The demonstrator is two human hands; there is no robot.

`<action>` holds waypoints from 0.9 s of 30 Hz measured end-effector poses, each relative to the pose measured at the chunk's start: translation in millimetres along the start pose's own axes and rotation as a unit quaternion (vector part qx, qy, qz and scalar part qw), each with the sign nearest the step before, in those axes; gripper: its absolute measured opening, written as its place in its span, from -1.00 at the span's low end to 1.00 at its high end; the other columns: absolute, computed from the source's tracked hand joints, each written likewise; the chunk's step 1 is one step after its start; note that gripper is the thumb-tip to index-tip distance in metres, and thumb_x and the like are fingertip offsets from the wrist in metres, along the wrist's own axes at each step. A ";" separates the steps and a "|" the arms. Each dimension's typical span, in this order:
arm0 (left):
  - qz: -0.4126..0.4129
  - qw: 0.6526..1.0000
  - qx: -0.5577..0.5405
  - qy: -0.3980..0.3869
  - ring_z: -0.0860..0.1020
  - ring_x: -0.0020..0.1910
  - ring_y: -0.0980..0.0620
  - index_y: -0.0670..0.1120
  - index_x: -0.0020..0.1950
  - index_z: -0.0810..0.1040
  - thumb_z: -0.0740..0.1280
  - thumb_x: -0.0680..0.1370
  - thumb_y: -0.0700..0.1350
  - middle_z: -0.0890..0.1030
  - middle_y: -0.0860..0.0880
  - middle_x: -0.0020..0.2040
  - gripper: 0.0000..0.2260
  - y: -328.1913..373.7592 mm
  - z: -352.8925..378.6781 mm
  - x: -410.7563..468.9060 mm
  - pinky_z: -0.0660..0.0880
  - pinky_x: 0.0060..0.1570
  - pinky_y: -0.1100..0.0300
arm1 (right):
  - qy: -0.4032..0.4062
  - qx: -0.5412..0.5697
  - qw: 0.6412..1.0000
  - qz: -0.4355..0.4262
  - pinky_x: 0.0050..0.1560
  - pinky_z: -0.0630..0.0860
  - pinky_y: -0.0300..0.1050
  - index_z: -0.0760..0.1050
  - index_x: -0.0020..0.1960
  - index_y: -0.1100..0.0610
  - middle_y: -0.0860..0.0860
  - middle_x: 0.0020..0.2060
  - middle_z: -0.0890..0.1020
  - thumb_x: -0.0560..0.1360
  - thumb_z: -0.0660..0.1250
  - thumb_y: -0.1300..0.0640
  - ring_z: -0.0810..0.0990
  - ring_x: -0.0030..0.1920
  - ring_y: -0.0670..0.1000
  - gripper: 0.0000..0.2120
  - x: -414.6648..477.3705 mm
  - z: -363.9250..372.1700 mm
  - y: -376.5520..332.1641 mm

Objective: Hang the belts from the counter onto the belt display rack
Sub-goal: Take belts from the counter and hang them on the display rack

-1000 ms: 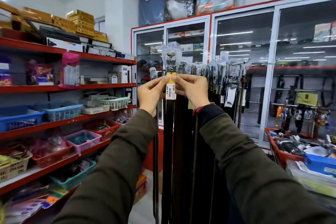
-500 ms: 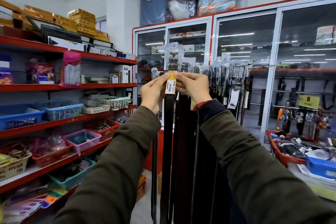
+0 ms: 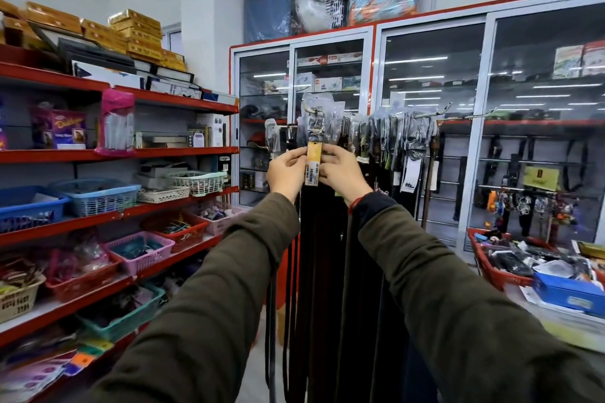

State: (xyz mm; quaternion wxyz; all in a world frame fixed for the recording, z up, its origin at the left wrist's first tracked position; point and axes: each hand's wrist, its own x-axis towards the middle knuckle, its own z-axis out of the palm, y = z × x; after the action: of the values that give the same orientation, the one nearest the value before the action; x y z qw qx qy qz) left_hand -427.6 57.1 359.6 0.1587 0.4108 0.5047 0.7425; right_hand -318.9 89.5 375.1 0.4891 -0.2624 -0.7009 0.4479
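A dark belt [image 3: 312,239] hangs straight down in front of me, its plastic-wrapped buckle [image 3: 316,123] up at a hook of the belt display rack [image 3: 435,111]. A yellow and white price tag [image 3: 312,164] sits just below the buckle. My left hand [image 3: 286,170] pinches the belt at the tag from the left, and my right hand [image 3: 340,172] pinches it from the right. Several other dark belts [image 3: 389,141] hang packed along the rack to the right. Whether the buckle rests on the hook is hidden by the plastic wrap.
Red shelves [image 3: 183,154] with plastic baskets [image 3: 98,195] and boxes run along the left. Glass cabinets [image 3: 432,141] stand behind the rack. At the right, a counter holds a red basket [image 3: 491,271] and a blue box [image 3: 569,294].
Both hands have risen slightly with the belt, lifting the wrapped buckle up to the rack's hook. My grip at the tag is the same.
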 end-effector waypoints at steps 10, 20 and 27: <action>0.220 0.956 0.195 -0.005 0.09 0.64 0.02 -0.02 0.62 0.21 0.20 0.69 -0.11 0.18 0.00 0.64 -0.52 -53.1 16.7 -102.0 0.08 0.57 0.14 | 0.126 -0.265 0.944 -0.151 0.60 0.08 -0.06 0.29 0.53 0.08 0.02 0.55 0.29 0.63 0.15 0.24 0.12 0.61 0.02 -0.53 -98.5 -43.0 66.3; 0.236 0.927 0.244 -0.159 -0.08 0.67 -0.01 -0.04 0.63 0.19 0.18 0.69 -0.07 0.09 -0.01 0.67 -0.51 -114.9 72.8 -262.8 -0.10 0.63 -0.08 | 0.214 -0.477 0.851 -0.057 0.61 -0.16 0.24 0.22 0.56 0.06 0.06 0.63 0.07 0.61 0.17 0.21 -0.11 0.65 0.16 -0.48 -262.0 -128.8 125.5; 0.217 0.898 0.233 -0.304 -0.08 0.67 -0.04 -0.02 0.63 0.19 0.16 0.70 -0.06 0.07 -0.01 0.68 -0.52 -158.2 117.5 -385.9 -0.09 0.63 -0.13 | 0.231 -0.569 0.784 0.084 0.59 -0.16 0.23 0.17 0.58 0.07 0.06 0.64 0.08 0.59 0.23 0.21 -0.07 0.65 0.18 -0.41 -397.4 -211.4 159.7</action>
State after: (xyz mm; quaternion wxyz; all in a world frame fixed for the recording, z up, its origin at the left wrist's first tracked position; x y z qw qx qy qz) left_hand -129.1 -51.5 64.8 0.0386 0.7410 0.4891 0.4585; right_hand 17.1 -78.7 80.2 0.3585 -0.6470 -0.6696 -0.0670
